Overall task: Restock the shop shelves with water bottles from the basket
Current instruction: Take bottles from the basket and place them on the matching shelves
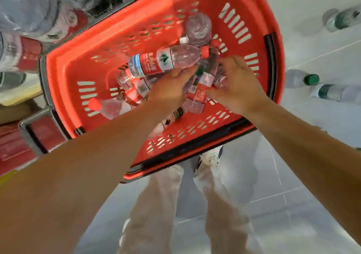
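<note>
Left grip: left hand (168,91) reaches into the red basket (64,74), fingers curled under a red-label bottle (166,61) and holding it up above the pile.
Right grip: right hand (237,83) is over the pile, fingers bent down around a second bottle (201,89); whether they have closed on it I cannot tell.
Held bottle axis: lies nearly level, long axis running left to right across the basket, red cap (205,52) pointing right and slightly up, base to the left.
Second bottle axis: slanted, green cap (199,71) at the upper end, base toward the near wall.
Other bottles: a loose heap (117,105) in the basket's middle, pointing every way; one clear bottle (198,29) toward the far wall.
Open room: bare basket floor to the left and far side; rim close on the right of the right hand.
Floor: pale tiles, green-cap bottles (300,79) lying well right of the basket.
Shelf side: wrapped bottle packs (21,52) at upper left, blurred.
</note>
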Motion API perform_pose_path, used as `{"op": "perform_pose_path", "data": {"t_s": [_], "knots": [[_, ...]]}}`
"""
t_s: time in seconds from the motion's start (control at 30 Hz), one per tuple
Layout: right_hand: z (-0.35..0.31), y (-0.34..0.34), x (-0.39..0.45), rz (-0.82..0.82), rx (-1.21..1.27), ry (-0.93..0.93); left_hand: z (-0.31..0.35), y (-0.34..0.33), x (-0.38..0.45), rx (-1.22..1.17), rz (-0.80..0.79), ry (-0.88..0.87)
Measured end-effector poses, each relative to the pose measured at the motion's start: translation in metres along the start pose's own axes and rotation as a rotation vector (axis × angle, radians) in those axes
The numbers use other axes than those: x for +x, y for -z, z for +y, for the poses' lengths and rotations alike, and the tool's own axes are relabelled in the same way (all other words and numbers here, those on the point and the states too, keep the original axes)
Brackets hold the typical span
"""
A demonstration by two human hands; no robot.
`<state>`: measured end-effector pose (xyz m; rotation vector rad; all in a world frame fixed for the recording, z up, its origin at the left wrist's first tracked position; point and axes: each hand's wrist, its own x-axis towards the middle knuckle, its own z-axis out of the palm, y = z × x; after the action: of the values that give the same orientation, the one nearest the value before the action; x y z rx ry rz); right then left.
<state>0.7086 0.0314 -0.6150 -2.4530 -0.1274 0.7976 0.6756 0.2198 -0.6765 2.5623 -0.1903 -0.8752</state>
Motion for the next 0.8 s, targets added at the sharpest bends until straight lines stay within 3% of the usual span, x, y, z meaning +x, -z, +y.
{"op": "perform_pose_path", "data": {"t_s": [0.2, 0.37, 0.5, 0.63, 0.73, 0.8], "knots": [[0.016, -0.014, 0.01, 0.017, 0.026, -0.006, 0.004, -0.022, 0.007, 0.194, -0.007, 0.065], [0.017, -0.01, -0.002, 0.009, 0.026, 0.001, 0.001, -0.014, 0.005, 0.083, 0.017, 0.051], [0.004, -0.004, -0.016, 0.002, -0.01, 0.036, -0.015, 0.011, -0.029, -0.147, 0.303, -0.039], [-0.021, -0.015, -0.03, -0.081, -0.06, 0.099, -0.029, 0.05, -0.084, -0.315, 0.707, 0.111], [-0.043, -0.031, -0.045, -0.182, -0.062, 0.106, -0.026, 0.076, -0.132, -0.605, 0.797, 0.273], [-0.058, -0.046, -0.053, -0.251, -0.075, 0.16, -0.023, 0.082, -0.165, -0.67, 0.861, 0.293]]}}
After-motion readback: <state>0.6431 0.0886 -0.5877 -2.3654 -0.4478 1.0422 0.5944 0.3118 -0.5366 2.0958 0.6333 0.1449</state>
